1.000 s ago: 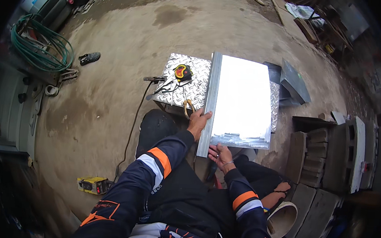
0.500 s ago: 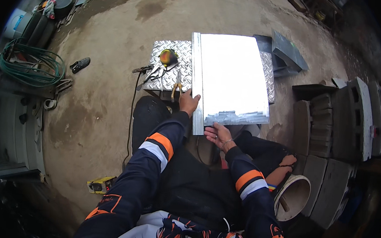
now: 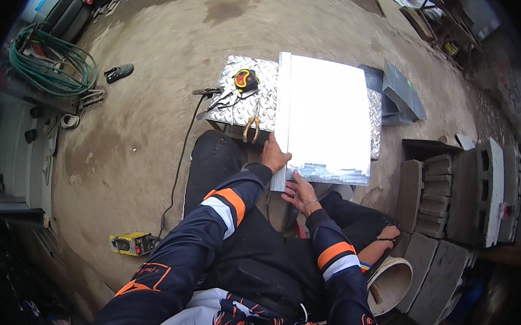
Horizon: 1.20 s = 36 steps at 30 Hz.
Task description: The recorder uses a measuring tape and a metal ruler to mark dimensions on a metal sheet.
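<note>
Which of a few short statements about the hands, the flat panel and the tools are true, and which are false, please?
1. The left hand is at the left edge of the flat panel. True.
2. The pliers lie with their handles past the near edge of the table. True.
3. The right hand grips the pliers. False: the right hand is at the panel's near edge.
4. The tape measure lies right of the panel. False: the tape measure lies left of it.

Behind our fingers (image 3: 297,178), we wear navy sleeves (image 3: 185,245) with orange and white bands (image 3: 232,203). A bracelet (image 3: 312,200) sits nearer the right ones.
</note>
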Motion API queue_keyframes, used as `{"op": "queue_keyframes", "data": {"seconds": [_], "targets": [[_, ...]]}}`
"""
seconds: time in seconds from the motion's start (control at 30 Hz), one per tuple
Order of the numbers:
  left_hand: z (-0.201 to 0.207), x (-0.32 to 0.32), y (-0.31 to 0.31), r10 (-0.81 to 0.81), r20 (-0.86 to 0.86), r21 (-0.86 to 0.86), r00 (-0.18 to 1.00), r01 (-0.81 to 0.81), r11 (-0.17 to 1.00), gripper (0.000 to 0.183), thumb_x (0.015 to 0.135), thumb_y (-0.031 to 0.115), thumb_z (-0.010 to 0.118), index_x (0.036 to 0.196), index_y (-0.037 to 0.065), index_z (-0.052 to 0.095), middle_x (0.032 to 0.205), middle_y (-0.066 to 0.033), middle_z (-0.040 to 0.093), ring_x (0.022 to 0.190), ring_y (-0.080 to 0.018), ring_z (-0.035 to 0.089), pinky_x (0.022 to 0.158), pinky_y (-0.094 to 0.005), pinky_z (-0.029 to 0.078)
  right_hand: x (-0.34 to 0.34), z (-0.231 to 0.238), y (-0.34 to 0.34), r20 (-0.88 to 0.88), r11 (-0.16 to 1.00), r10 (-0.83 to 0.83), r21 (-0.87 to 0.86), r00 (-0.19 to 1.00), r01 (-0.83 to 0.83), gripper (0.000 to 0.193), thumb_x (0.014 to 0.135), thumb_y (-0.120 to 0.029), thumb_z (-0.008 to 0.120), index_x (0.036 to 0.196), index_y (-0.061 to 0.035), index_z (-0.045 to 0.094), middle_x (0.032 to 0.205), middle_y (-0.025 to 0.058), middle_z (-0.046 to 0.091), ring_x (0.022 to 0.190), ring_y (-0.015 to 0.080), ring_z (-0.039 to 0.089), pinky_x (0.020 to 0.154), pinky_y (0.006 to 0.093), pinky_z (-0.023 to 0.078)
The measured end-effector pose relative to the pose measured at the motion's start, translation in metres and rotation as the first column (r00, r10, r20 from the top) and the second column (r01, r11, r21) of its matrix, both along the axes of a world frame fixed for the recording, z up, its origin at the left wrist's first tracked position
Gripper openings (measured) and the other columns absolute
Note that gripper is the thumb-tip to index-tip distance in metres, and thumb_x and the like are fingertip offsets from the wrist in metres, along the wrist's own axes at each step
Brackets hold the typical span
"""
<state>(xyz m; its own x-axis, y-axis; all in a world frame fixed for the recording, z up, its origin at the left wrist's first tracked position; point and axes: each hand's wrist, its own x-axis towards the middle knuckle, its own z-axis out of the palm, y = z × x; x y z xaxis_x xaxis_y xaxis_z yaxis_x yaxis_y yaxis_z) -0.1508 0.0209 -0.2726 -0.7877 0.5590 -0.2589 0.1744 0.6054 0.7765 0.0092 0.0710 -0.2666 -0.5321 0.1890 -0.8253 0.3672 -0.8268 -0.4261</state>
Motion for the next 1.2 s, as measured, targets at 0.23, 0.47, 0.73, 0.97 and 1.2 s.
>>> {"op": "queue_keyframes", "data": {"seconds": [0.23,0.47,0.73,0.97,1.2], "targets": [[0.012,0.010,0.007,0.042,-0.003,0.002,0.999,-0.042,0.999,0.095,0.063,0.022,0.078,0.136,-0.006,0.023,0.118,-0.0301,0.050,0.109,-0.0413,0.053,0.092,-0.0428,0.046,0.000,0.001,-0.004,-0.045,0.996,0.090,-0.024,0.995,-0.091,0.033,0.092,-0.043,0.055,0.109,-0.0151,0.056,0.096,0.0017,0.063,0.090,0.0189,0.060,0.078,0.0406,0.051],[0.022,0.015,0.008,-0.010,-0.024,-0.041,1.000,0.009,0.999,0.089,0.066,0.020,0.077,0.135,0.000,0.024,0.116,-0.0274,0.046,0.099,-0.0462,0.056,0.084,-0.0471,0.050,-0.003,0.003,-0.010,-0.040,0.997,0.074,-0.002,0.996,-0.075,0.034,0.094,-0.038,0.053,0.110,-0.0080,0.056,0.093,0.0054,0.065,0.079,0.0194,0.064,0.067,0.0341,0.056],[0.029,0.018,0.009,0.053,0.106,-0.044,0.993,-0.048,0.998,0.091,0.068,0.023,0.077,0.138,0.003,0.022,0.123,-0.0267,0.042,0.109,-0.0442,0.051,0.089,-0.0465,0.046,-0.005,0.010,-0.012,0.026,0.991,0.093,0.099,0.995,-0.095,0.036,0.097,-0.037,0.048,0.109,-0.0036,0.056,0.093,0.0091,0.065,0.079,0.0234,0.065,0.064,0.0339,0.057],[0.028,0.020,0.008,0.087,0.130,-0.038,0.988,-0.082,0.996,0.090,0.070,0.022,0.077,0.140,0.006,0.023,0.124,-0.0239,0.042,0.109,-0.0428,0.051,0.089,-0.0461,0.046,-0.008,0.020,-0.015,0.059,0.988,0.069,0.137,0.996,-0.077,0.035,0.096,-0.036,0.050,0.105,-0.0029,0.058,0.087,0.0078,0.065,0.072,0.0215,0.065,0.060,0.0316,0.056],[0.023,0.024,0.010,0.132,0.104,-0.025,0.986,-0.130,0.991,0.087,0.070,0.020,0.075,0.140,0.008,0.024,0.121,-0.0222,0.044,0.107,-0.0429,0.052,0.088,-0.0471,0.046,-0.007,0.013,-0.020,0.050,0.980,0.022,0.198,0.998,-0.032,0.035,0.094,-0.034,0.055,0.100,0.0007,0.060,0.088,0.0097,0.066,0.071,0.0213,0.067,0.057,0.0301,0.058]]}}
